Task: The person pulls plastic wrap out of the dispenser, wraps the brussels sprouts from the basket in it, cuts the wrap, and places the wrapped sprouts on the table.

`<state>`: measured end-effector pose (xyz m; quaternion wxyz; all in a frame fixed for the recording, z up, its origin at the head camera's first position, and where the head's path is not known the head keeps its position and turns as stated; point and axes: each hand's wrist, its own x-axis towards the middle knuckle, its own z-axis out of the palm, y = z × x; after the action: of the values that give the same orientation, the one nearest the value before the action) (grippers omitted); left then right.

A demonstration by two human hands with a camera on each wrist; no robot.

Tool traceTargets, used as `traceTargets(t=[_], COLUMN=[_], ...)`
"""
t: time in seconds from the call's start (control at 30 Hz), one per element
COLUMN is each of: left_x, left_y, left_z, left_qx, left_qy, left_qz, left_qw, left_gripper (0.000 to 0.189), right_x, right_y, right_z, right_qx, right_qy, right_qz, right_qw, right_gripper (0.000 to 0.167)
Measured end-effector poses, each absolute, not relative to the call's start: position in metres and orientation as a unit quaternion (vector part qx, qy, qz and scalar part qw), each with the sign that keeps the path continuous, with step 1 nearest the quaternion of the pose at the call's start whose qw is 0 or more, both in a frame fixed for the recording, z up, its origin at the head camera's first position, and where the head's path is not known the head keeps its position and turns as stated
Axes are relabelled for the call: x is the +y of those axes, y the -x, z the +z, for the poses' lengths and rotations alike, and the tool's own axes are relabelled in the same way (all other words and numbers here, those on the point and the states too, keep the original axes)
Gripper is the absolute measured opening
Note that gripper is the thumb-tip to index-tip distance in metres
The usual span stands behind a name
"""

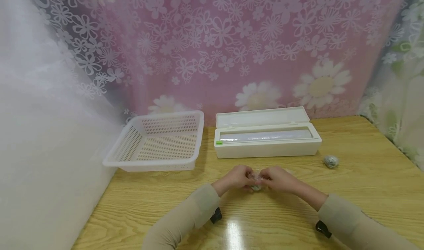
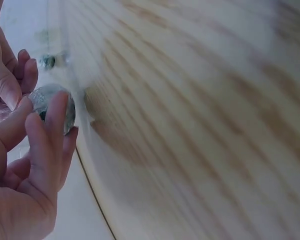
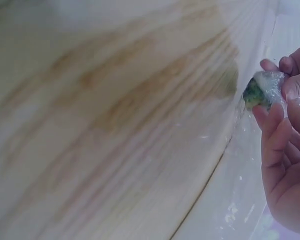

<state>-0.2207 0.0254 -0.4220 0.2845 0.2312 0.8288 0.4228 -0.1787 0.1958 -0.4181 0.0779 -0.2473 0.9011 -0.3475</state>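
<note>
Over the middle of the table, both hands work on a small round film-wrapped ball [image 1: 256, 187]. Clear film covers it, with dark green showing through in the right wrist view [image 3: 257, 92]; what lies inside cannot be told. My left hand [image 1: 237, 177] holds the ball, its fingers along the side in the left wrist view [image 2: 37, 165]. Gathered cling film [image 1: 255, 175] stands up between the hands, and my right hand [image 1: 277, 178] pinches it with thumb and fingers. A second film-wrapped ball [image 1: 331, 161] lies to the right on the wooden table [image 1: 281, 220].
Behind the hands stands a long white cling film box [image 1: 268, 150], lid raised, with a roll [image 1: 265, 135] inside and a green slider [image 1: 219, 142] at its left end. A white perforated basket [image 1: 149, 165] sits back left. Floral curtains [image 1: 212, 59] hang behind.
</note>
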Motion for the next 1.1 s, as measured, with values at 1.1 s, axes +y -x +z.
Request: traceTargets(t=[1.1], left_x=[0.0307], left_y=[0.2315], left_z=[-0.4287], left_qx=[0.871], left_qy=[-0.254], left_qz=[0.39], left_qw=[0.156], left_gripper=[0.012], right_x=[0.193], right_y=[0.183], right_z=[-0.4165], right_qx=[0.922], right_qy=[0.215], right_qz=[-0.323], right_qw=[0.025], right_gripper=[0.01])
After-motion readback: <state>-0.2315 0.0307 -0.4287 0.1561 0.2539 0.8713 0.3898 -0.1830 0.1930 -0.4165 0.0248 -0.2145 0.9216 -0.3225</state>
